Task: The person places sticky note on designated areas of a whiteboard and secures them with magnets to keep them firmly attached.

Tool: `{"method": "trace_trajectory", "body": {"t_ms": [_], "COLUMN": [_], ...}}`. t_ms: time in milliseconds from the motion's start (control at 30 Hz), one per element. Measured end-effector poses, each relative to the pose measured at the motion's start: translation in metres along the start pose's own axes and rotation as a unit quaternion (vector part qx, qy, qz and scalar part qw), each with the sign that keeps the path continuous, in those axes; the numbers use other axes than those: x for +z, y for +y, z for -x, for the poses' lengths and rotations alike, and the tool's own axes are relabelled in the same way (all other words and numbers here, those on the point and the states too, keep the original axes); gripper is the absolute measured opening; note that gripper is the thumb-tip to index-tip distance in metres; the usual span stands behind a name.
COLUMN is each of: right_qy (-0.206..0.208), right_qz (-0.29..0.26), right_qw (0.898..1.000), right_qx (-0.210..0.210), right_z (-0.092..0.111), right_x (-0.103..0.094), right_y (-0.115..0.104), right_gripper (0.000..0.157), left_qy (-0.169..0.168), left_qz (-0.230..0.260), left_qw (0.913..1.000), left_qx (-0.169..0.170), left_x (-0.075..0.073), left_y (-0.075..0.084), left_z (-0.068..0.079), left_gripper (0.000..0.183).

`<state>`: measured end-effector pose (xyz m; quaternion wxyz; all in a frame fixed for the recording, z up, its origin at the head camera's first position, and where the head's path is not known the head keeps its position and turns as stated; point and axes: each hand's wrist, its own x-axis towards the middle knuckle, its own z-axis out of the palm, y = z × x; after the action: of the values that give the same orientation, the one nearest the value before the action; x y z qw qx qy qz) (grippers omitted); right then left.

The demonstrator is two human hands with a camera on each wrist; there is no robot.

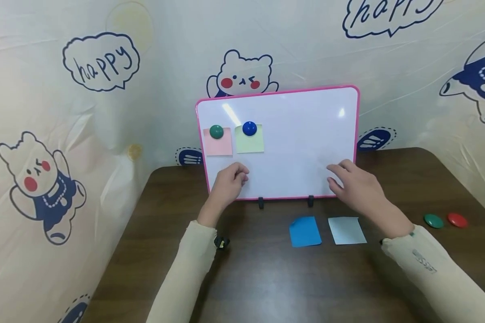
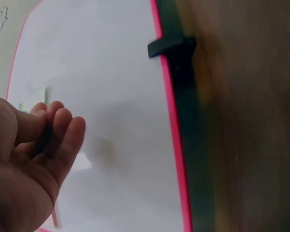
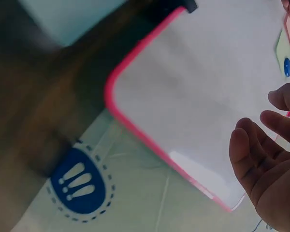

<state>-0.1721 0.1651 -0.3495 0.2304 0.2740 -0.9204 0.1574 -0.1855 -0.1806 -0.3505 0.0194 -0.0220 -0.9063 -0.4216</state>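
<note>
A whiteboard (image 1: 295, 139) with a pink frame stands upright on the table in two black clips (image 1: 260, 202). On its left side a pink sticky note (image 1: 219, 147) sits under a green round magnet (image 1: 216, 131), beside a pale green note (image 1: 250, 144) under a blue magnet (image 1: 249, 128). My left hand (image 1: 228, 181) hovers before the board's lower left, below the notes; its fingers (image 2: 70, 140) bend loosely toward the thumb with nothing visible in them. Near the lower right corner is my right hand (image 1: 357, 186), fingers (image 3: 241, 150) spread from the thumb and holding nothing.
On the table before the board lie a blue sticky note (image 1: 305, 232) and a light blue one (image 1: 347, 230). Farther right are a green magnet (image 1: 434, 220) and a red magnet (image 1: 457, 220). A printed curtain (image 1: 169, 67) hangs behind the brown table (image 1: 266, 282).
</note>
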Motion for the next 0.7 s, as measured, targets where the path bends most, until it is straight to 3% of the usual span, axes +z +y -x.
{"method": "trace_trajectory", "body": {"t_ms": [100,200,300,433,600,700], "right_qy": [-0.031,-0.085,-0.144,-0.203,-0.242,-0.244], "right_qz": [0.002,0.007,0.016,0.032,0.055,0.071], "right_qw": [0.999,0.993,0.979,0.957,0.942,0.94], "right_qx": [0.026,0.078,0.146,0.203,0.228,0.228], "right_z": [0.018,0.034,0.05,0.073,0.099,0.115], "right_x": [-0.006,-0.014,-0.023,-0.035,-0.049,-0.052], "right_y": [0.014,0.03,0.05,0.08,0.106,0.118], "right_gripper": [0.036,0.04,0.046,0.054,0.059,0.06], "left_qy": [-0.042,-0.098,-0.159,-0.225,-0.261,-0.265], "left_qz": [-0.015,-0.054,-0.101,-0.139,-0.162,-0.184], "left_qw": [0.9989,0.9934,0.981,0.9616,0.9481,0.9429], "left_qx": [0.012,0.027,0.048,0.075,0.082,0.082], "left_x": [0.007,0.017,0.03,0.053,0.078,0.091], "left_y": [0.002,0.005,0.01,0.018,0.025,0.028], "left_z": [0.006,0.01,0.013,0.018,0.026,0.029], "left_gripper": [0.014,0.016,0.015,0.016,0.026,0.034]}}
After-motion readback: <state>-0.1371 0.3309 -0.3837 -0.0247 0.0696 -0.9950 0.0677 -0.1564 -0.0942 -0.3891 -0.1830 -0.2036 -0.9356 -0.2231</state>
